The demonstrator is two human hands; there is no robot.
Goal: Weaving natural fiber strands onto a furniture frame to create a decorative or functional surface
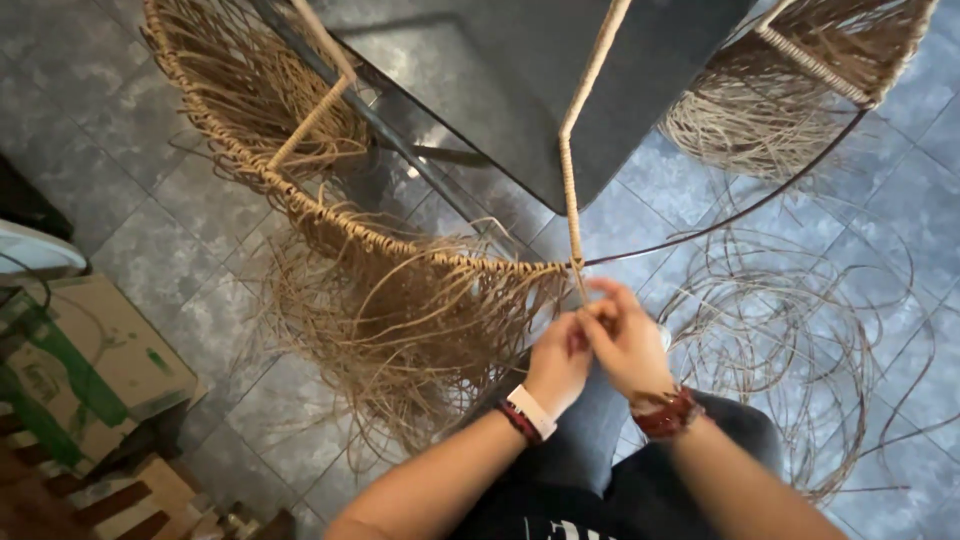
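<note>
At the lower centre of the frame, the left hand (560,362) and right hand (625,340) are pressing together, pinching a cane strand (573,215) at the woven rim (400,245).

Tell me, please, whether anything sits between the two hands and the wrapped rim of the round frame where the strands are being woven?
Nothing visible does. The left hand and right hand are together right below the wrapped rim, beside the bound spoke. Loose strands hang to their left, not between.

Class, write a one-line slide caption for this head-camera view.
Both hands, left hand and right hand, pinch a rattan strand at the round metal frame, loose rattan strands coiled on the tiled floor.
</note>
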